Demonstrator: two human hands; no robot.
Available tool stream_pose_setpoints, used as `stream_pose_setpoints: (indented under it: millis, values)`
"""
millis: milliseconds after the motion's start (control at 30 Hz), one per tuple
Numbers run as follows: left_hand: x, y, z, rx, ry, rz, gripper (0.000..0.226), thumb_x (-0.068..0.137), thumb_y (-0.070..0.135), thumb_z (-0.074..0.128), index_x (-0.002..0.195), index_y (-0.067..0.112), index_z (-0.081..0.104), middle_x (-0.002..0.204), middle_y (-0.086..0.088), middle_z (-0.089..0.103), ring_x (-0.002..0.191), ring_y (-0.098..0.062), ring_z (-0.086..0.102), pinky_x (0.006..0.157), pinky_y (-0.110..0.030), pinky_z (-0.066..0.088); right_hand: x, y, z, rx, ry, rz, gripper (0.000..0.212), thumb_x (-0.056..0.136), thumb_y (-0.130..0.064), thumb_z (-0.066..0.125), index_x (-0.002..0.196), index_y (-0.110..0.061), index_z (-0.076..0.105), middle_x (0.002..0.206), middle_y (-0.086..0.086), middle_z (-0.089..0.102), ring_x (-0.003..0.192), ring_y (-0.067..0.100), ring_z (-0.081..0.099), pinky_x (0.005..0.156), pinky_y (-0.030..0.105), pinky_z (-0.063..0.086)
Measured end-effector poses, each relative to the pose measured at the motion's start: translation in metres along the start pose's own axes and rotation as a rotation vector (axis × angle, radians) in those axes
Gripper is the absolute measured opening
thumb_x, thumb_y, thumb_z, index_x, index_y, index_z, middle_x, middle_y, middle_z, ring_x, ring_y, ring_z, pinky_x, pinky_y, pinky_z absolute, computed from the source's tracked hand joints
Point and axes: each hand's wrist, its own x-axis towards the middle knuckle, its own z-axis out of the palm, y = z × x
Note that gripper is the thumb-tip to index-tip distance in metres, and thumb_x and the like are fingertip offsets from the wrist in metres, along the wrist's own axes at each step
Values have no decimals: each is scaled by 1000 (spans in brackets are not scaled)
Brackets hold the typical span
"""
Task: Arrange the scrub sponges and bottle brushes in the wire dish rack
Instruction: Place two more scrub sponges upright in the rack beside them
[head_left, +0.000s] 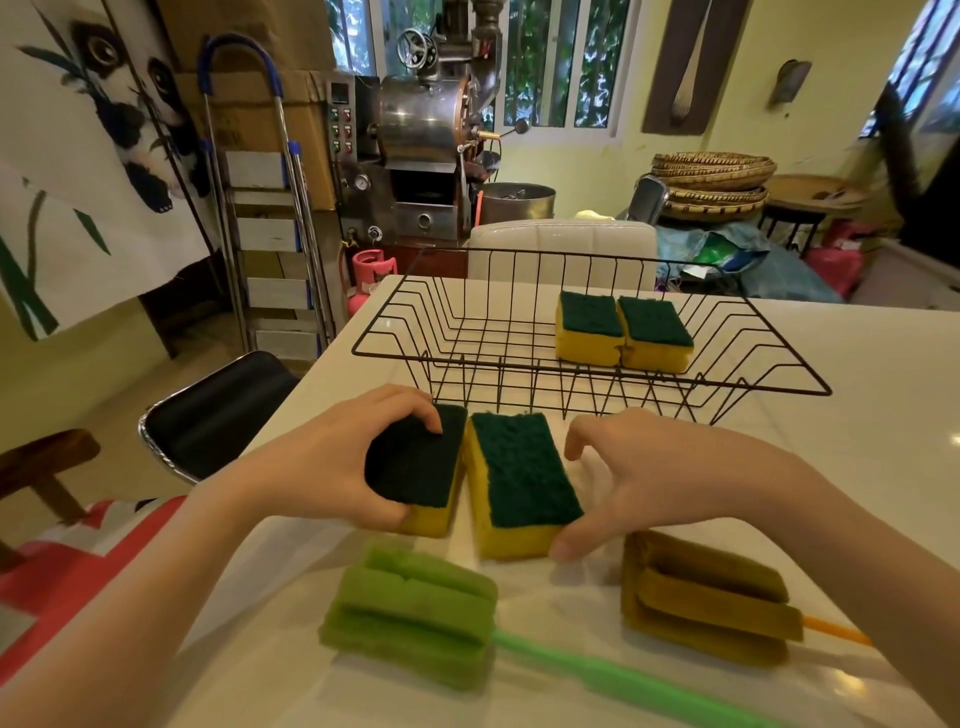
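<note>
A black wire dish rack (395, 332) stands on the white table (883, 395). Two yellow scrub sponges with green tops lie side by side in its right part (589, 325) (657, 332). In front of the rack my left hand (332, 457) grips a third sponge (421, 467). My right hand (654, 467) holds a fourth sponge (524, 478) with the thumb on its near right corner and the fingers arched over its far side. Near me lie a green bottle brush (410, 613) and an orange-brown bottle brush (711, 603).
A black chair (218, 410) sits at the table's left edge, a white chair (561, 249) behind the rack. A stepladder (270, 208), a metal machine (426, 145) and woven baskets (711, 182) stand further back.
</note>
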Motion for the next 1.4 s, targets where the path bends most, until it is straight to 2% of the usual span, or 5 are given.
stream_pose_setpoints:
  millis: [267, 467, 767, 1133, 1400]
  values:
    - [0, 2, 3, 30, 9, 7, 59, 56, 46, 72, 104, 51, 39, 119, 38, 28, 111, 26, 25, 84, 2, 32, 0, -10, 5, 148, 154, -271, 73, 63, -58, 68, 122, -38, 30, 138, -15, 29, 115, -3, 26, 77, 5, 28]
    - [-1, 8, -2, 35, -15, -7, 54, 59, 45, 72, 103, 52, 43, 122, 28, 39, 112, 11, 36, 86, -5, 37, 16, -7, 15, 143, 126, -287, 65, 61, -40, 74, 112, -37, 33, 106, -13, 39, 92, 1, 41, 63, 10, 37]
    - [-5, 31, -22, -63, 64, 37, 58, 51, 53, 72, 104, 50, 49, 117, 32, 47, 115, 12, 37, 87, 0, 32, -8, -5, -20, 182, 211, -328, 58, 58, -42, 74, 105, -39, 42, 107, -11, 48, 97, 9, 48, 78, 31, 50]
    - [53, 55, -75, 22, 152, 130, 64, 48, 54, 76, 103, 47, 44, 113, 29, 41, 106, 18, 36, 74, 3, 39, 3, 17, -96, 237, 331, -320, 54, 53, -41, 70, 101, -39, 45, 109, -21, 46, 102, 3, 47, 80, 18, 48]
    - [150, 6, -80, 136, 100, 79, 64, 58, 38, 78, 110, 38, 41, 106, 15, 44, 94, -5, 48, 65, -13, 43, 56, 49, -122, 141, 437, -220, 56, 62, -34, 77, 107, -31, 42, 108, -3, 48, 96, 15, 47, 73, 18, 44]
